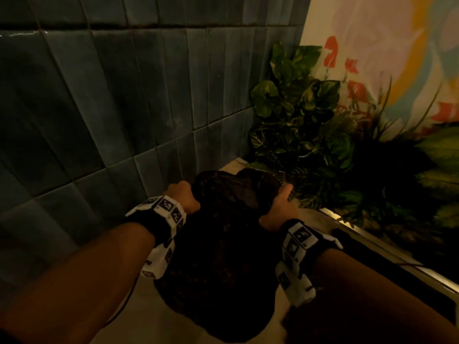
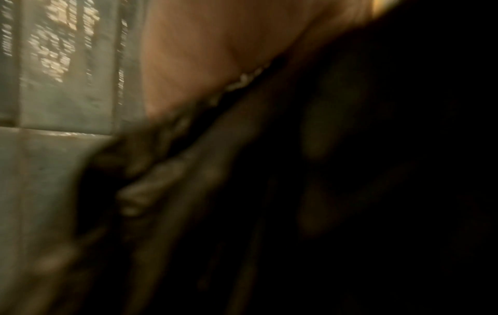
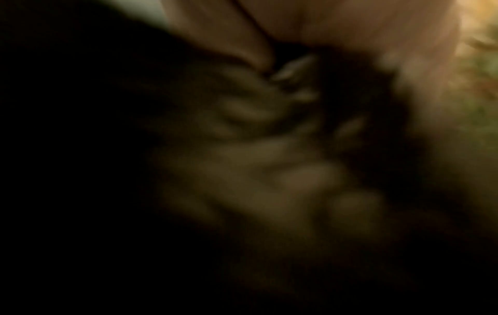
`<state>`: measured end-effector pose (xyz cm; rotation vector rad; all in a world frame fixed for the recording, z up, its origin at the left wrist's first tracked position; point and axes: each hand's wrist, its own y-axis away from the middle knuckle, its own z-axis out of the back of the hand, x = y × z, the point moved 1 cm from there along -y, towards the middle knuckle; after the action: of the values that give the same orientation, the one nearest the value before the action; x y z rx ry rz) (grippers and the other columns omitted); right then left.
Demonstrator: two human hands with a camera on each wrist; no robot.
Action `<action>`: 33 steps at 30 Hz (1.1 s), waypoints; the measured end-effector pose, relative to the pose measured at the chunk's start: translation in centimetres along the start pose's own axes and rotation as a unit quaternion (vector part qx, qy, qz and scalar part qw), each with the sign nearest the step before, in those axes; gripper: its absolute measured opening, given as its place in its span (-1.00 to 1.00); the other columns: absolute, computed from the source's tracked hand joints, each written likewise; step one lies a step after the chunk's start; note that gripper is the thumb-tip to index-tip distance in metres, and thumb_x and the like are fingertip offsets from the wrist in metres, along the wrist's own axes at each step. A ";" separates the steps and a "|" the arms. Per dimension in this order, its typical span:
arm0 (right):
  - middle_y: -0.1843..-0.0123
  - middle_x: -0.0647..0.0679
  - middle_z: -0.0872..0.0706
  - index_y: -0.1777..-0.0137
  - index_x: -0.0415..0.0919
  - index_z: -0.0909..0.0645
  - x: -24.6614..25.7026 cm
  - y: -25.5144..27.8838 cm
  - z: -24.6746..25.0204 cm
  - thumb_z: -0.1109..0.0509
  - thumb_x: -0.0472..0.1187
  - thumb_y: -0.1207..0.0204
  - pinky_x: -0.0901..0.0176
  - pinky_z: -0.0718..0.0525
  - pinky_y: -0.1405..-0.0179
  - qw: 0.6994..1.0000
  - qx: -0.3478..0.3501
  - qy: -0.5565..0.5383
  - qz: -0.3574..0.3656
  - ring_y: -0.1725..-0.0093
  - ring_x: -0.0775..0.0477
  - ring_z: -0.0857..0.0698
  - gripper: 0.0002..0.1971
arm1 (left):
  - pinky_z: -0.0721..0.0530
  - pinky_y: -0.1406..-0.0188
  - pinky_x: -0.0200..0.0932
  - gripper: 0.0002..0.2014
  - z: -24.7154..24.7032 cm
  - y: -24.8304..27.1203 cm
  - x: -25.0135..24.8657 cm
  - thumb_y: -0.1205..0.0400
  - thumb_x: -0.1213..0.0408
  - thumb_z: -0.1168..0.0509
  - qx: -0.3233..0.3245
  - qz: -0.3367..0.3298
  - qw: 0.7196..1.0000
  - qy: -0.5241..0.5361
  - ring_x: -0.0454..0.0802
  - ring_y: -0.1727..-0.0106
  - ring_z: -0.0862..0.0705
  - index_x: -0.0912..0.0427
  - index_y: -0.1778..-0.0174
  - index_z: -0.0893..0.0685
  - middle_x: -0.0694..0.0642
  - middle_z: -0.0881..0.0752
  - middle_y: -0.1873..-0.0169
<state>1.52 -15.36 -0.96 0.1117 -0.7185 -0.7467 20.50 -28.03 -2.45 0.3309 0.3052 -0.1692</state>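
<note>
A dark, thin bag, bulky and full, hangs between my two hands over a pale floor in the head view. My left hand grips the bag's gathered top on its left side, fingers curled into the material. My right hand grips the top on the right side, thumb along the rim. The bag's mouth puffs up between the hands. Both wrist views are dim and blurred: the left wrist view shows my palm against bunched dark folds, the right wrist view shows crumpled dark material under my fingers.
A wall of dark blue-grey tiles runs close along the left. Leafy green plants fill the corner ahead and the right side, behind a metal-edged ledge. A painted wall with red flowers stands at the upper right.
</note>
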 end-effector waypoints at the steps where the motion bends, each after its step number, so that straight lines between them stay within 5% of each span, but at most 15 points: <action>1: -0.50 -0.37 -0.36 -0.56 -0.27 0.11 -0.1 -0.2 -0.1 -0.55 -0.20 -0.33 -0.11 -0.51 -0.40 1.000 -0.009 -0.014 -0.008 -0.45 -0.37 -0.45 -0.01 | -0.69 -0.12 -0.04 -0.48 -0.2 -0.1 -0.2 -0.45 0.07 -0.42 0.015 0.002 1.000 -0.010 0.23 -0.18 -0.69 0.24 -0.27 -0.58 0.27 -0.65 -0.20; 5: -0.59 -0.32 -0.21 -0.60 -0.31 0.14 -0.1 -0.2 0.8 -0.58 -0.07 -0.34 -0.10 -0.38 -0.52 0.998 0.017 -0.043 -0.053 -0.56 -0.32 -0.30 0.08 | -0.63 -0.19 -0.09 -0.50 0.3 0.3 -1.0 -0.54 0.14 -0.37 0.059 -0.009 0.995 -0.078 0.18 -0.27 -0.64 0.25 -0.36 -0.49 0.24 -0.60 -0.30; 7: -0.59 -0.32 -0.17 -0.59 -0.21 0.12 -0.2 -0.2 1.5 -0.58 0.18 -0.23 -0.21 -0.34 -0.53 0.999 0.009 0.019 -0.041 -0.57 -0.36 -0.25 0.16 | -0.59 -0.22 -0.10 -0.33 1.0 0.3 -0.8 -0.52 0.08 -0.39 0.086 -0.010 0.993 -0.082 0.17 -0.33 -0.61 0.26 -0.49 -0.34 0.24 -0.55 -0.36; 9: -0.54 -0.30 -0.20 -0.51 -0.02 -0.04 0.3 -0.5 2.6 -0.54 0.28 -0.19 -0.31 -0.36 -0.50 0.999 -0.032 0.039 0.013 -0.52 -0.42 -0.29 0.01 | -0.61 -0.29 0.02 -0.10 2.3 -0.1 -0.8 -0.40 -0.05 -0.46 0.063 -0.051 0.996 -0.048 0.22 -0.33 -0.59 0.14 -0.55 -0.15 0.27 -0.48 -0.39; 12: -0.51 -0.21 -0.25 -0.43 0.13 -0.25 2.1 -1.2 3.3 -0.50 0.13 -0.32 -0.24 -0.48 -0.44 0.990 -0.019 0.083 0.113 -0.44 -0.36 -0.43 -0.28 | -0.60 -0.31 0.16 -0.20 3.5 -1.2 -2.0 -0.41 -0.06 -0.41 -0.029 -0.187 0.980 -0.066 0.27 -0.32 -0.56 -0.09 -0.52 -0.17 0.23 -0.45 -0.39; 14: -0.51 -0.21 -0.34 -0.48 0.05 -0.32 3.0 -2.0 3.0 -0.47 0.00 -0.41 -0.10 -0.54 -0.40 0.981 0.027 0.151 0.123 -0.43 -0.31 -0.49 -0.35 | -0.58 -0.31 0.15 -0.37 3.1 -1.5 -3.4 -0.48 0.04 -0.36 -0.013 -0.246 0.963 -0.106 0.24 -0.33 -0.57 -0.07 -0.47 -0.32 0.20 -0.53 -0.35; 18: -0.42 -0.25 -0.48 -0.40 -0.14 -0.44 3.8 -3.2 1.9 -0.38 -0.16 -0.50 -0.09 -0.58 -0.27 0.969 0.041 0.220 0.102 -0.36 -0.30 -0.55 -0.54 | -0.61 -0.27 0.12 -0.62 1.0 -2.6 -3.8 -0.54 0.24 -0.31 0.007 -0.197 0.974 -0.107 0.33 -0.28 -0.60 0.14 -0.29 -0.51 0.31 -0.58 -0.25; 25: -0.44 -0.22 -0.49 -0.45 -0.19 -0.35 3.6 -3.9 0.8 -0.31 -0.14 -0.55 -0.11 -0.52 -0.30 0.963 0.016 0.249 0.099 -0.43 -0.26 -0.50 -0.52 | -0.64 -0.13 0.00 -0.62 0.6 -4.1 -3.4 -0.51 0.15 -0.37 0.047 -0.138 0.982 -0.120 0.29 -0.23 -0.66 0.24 -0.19 -0.63 0.32 -0.65 -0.23; 30: -0.44 -0.19 -0.49 -0.45 -0.19 -0.25 0.2 -3.6 2.2 -0.43 0.17 -0.42 0.17 -0.43 -0.06 0.997 0.047 0.039 0.045 -0.39 -0.23 -0.52 -0.27 | -0.58 -0.04 -0.19 -0.58 1.9 -3.0 -2.4 -0.58 -0.09 -0.29 0.113 -0.100 0.986 -0.075 0.10 -0.18 -0.68 0.16 -0.18 -0.63 0.15 -0.69 -0.18; 33: -0.51 -0.21 -0.43 -0.52 -0.22 -0.18 -2.1 -3.4 3.1 -0.39 0.27 -0.40 0.07 -0.48 -0.28 0.993 0.070 -0.091 0.007 -0.43 -0.30 -0.49 -0.15 | -0.64 0.19 -0.31 -0.61 3.4 -0.9 -1.5 -0.69 -0.05 -0.13 0.121 -0.053 0.990 0.040 0.02 0.08 -0.68 0.19 -0.14 -0.64 0.14 -0.73 0.01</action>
<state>-3.46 -16.07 -0.94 0.1680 -0.9440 -0.6987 19.78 -29.88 0.79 0.5637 0.3827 -0.3002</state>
